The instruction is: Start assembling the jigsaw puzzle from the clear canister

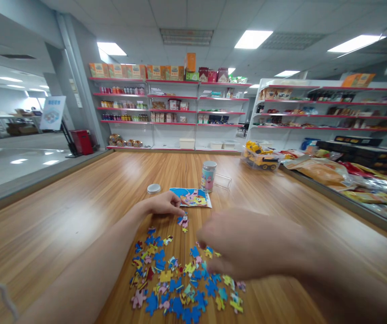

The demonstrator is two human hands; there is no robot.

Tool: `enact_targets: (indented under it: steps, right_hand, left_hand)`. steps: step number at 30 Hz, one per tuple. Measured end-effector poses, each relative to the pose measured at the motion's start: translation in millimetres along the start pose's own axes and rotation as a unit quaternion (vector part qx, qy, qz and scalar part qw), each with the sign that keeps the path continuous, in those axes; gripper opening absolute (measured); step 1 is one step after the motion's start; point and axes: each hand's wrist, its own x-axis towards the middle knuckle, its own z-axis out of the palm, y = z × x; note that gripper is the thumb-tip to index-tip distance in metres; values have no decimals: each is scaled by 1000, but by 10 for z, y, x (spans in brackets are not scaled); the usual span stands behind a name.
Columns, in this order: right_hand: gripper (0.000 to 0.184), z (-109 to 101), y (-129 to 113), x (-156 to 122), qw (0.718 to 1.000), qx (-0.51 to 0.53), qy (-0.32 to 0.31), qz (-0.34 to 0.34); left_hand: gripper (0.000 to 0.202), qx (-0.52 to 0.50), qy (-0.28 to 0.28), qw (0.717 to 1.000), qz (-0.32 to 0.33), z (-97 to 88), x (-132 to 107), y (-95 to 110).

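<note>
Several loose jigsaw pieces (176,281) in blue, yellow and pink lie scattered on the wooden table (78,211). My left hand (163,203) rests on the table with fingers curled, its fingertips touching a small joined cluster of pieces (183,221). My right hand (247,245) hovers over the right side of the pile, blurred by motion, so its fingers are unclear. Beyond the left hand lies a picture card (193,197) with a cartoon print. A cylindrical tin (208,176) stands behind it, and its round lid (154,188) lies to the left.
A clear box with a yellow toy truck (260,157) sits at the far right of the table. Packaged goods (348,180) fill a bin along the right edge. Red-edged shelves (173,112) with products line the back wall.
</note>
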Motion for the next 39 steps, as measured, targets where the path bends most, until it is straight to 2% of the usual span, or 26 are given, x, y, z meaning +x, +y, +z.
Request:
enact_targets:
  steps: [3, 6, 8, 11, 18, 25, 32, 39]
  right_hand:
    - [32, 9, 310, 474, 1000, 11, -9, -21]
    - [33, 239, 732, 822, 986, 151, 75, 7]
    - [31, 410, 950, 910, 976, 184, 113, 26]
    - [31, 567, 1116, 912, 962, 223, 154, 45]
    - [30, 699, 1194, 980, 938, 256, 225, 56]
    - [25, 842, 1104, 1046, 940, 160, 299, 43]
    - [17, 893, 915, 1003, 951, 69, 302, -11]
    - [17, 920, 937, 1020, 953, -2, 300, -34]
  left_hand:
    - [50, 2, 5, 1000, -2, 0, 3, -13]
    - [50, -3, 12, 1000, 0, 5, 4, -18]
    - [50, -9, 17, 1000, -2, 9, -1, -16]
    - [50, -24, 20, 1000, -3, 9, -12, -14]
    - [52, -50, 25, 998, 7, 3, -23, -39]
    - [49, -77, 19, 997, 1, -13, -18, -100]
    - [42, -103, 17, 995, -3, -1, -29, -42]
    - [43, -97, 16, 995, 13, -9, -60, 51]
